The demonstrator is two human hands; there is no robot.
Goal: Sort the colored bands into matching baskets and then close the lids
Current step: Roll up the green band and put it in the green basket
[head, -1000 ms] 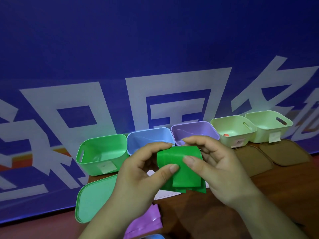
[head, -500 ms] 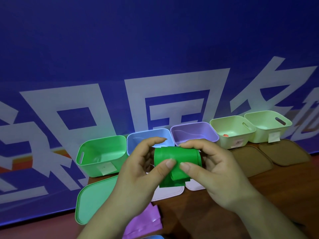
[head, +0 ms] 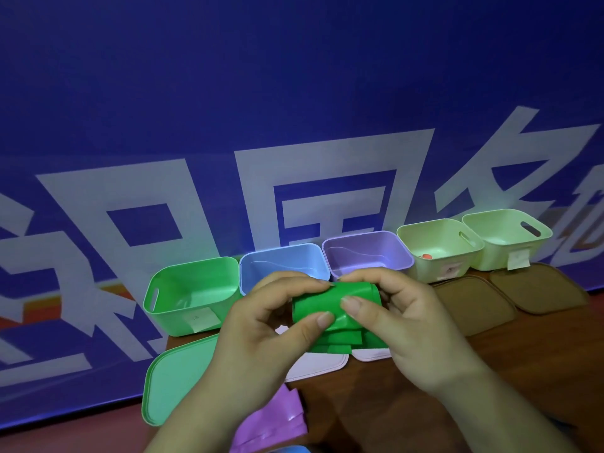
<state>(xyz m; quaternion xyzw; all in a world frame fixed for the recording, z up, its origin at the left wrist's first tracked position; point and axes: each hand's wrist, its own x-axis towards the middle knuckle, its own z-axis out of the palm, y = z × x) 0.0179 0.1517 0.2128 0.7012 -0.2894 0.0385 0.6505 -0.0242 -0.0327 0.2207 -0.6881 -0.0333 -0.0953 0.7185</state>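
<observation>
Both hands pinch the green band (head: 330, 304), a roll with its long axis left-right: left hand (head: 261, 325), right hand (head: 408, 325). Green basket (head: 183, 308) sits open at the worktop's back-left, nearer the left hand.

Both hands, left (head: 261, 335) and right (head: 411, 325), pinch a folded green band (head: 340, 308) in front of five open baskets (head: 192, 289).
</observation>
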